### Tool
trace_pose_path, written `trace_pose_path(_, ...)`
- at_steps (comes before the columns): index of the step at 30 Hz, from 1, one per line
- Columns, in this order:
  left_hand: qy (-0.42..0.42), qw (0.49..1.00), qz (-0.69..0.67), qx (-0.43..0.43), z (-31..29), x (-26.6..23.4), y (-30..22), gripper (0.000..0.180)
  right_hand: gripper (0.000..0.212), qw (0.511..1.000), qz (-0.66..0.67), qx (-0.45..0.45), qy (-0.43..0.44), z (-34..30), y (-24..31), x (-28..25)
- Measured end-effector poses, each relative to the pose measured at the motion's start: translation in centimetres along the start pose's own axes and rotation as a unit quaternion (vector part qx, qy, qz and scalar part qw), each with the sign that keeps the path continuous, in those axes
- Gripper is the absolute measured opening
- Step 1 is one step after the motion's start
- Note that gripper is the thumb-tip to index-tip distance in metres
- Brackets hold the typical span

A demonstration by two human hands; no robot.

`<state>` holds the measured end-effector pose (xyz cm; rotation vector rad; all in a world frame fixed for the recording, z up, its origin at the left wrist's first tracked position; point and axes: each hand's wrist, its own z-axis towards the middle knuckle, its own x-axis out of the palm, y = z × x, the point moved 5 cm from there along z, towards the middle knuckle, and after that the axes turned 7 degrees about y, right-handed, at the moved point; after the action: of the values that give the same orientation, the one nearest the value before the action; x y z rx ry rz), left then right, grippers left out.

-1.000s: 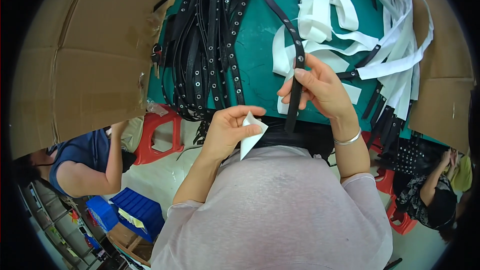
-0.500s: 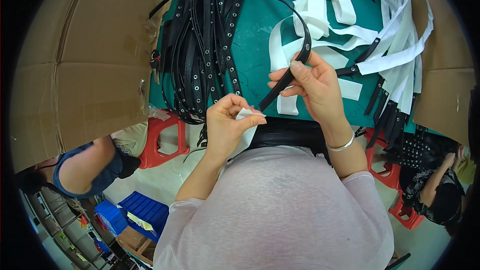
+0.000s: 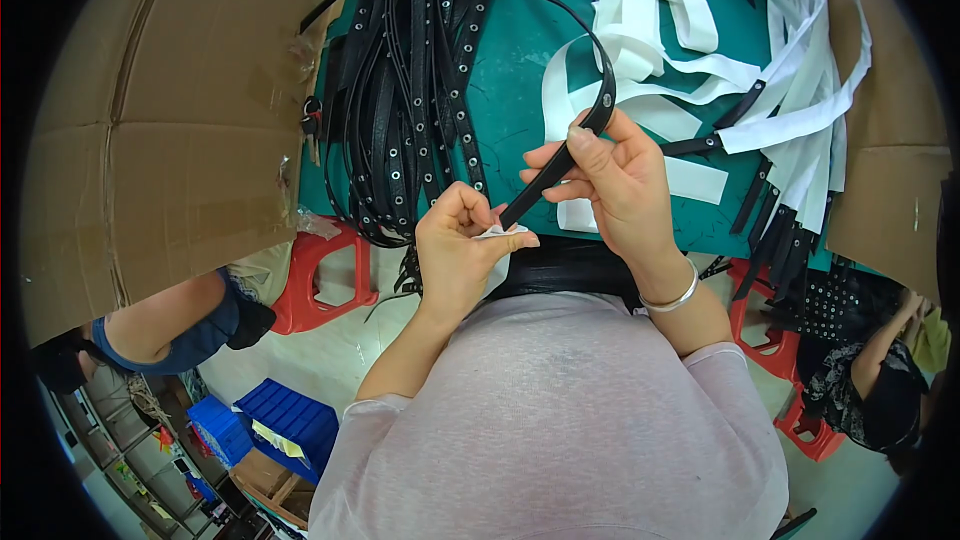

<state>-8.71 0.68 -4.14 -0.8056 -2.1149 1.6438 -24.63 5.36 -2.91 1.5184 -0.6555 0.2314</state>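
My right hand (image 3: 622,175), with a silver bangle at its wrist, pinches a black belt strap (image 3: 543,178) a little way from its end. From there the strap arches up and back over the green table. My left hand (image 3: 458,245) is closed on a white strip (image 3: 497,278), its thumb laid along the folded top. The strap's end meets the white strip at the left fingertips; whether it sits inside the fold I cannot tell. Beyond the left hand lies a bundle of black straps with metal eyelets (image 3: 416,100).
White strips (image 3: 635,50) lie loose on the green table (image 3: 510,70). At the right hangs a bunch of white-wrapped straps (image 3: 815,130) with black ends. Cardboard (image 3: 190,130) stands at the left side. Red stools (image 3: 300,285) and two other people flank me.
My right hand has shifted slightly left and down with the strap, bringing its end to the white strip. The strip's top now lies flatter under my left thumb.
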Motion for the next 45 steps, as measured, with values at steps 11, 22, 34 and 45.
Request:
trace_pose_path(11,0.035,0.99,-0.133,0.041,0.5,0.0,2.0,0.03,0.017,0.994,-0.112,-0.016,0.003,-0.1,-0.5,0.1)
trace_pose_path(22,0.017,0.982,-0.176,0.063,1.5,-0.4,4.6,0.025,0.014,0.99,-0.127,0.058,-0.015,0.6,-2.4,-1.2)
trace_pose_path(34,0.288,0.951,-0.078,-0.084,0.6,-0.8,2.7,0.031,0.02,0.988,-0.1,0.115,0.03,0.7,-6.1,-0.9)
trace_pose_path(45,0.261,0.943,-0.107,-0.178,-1.1,-2.9,4.3,0.027,0.022,0.988,-0.063,0.138,0.002,4.0,-6.0,1.5)
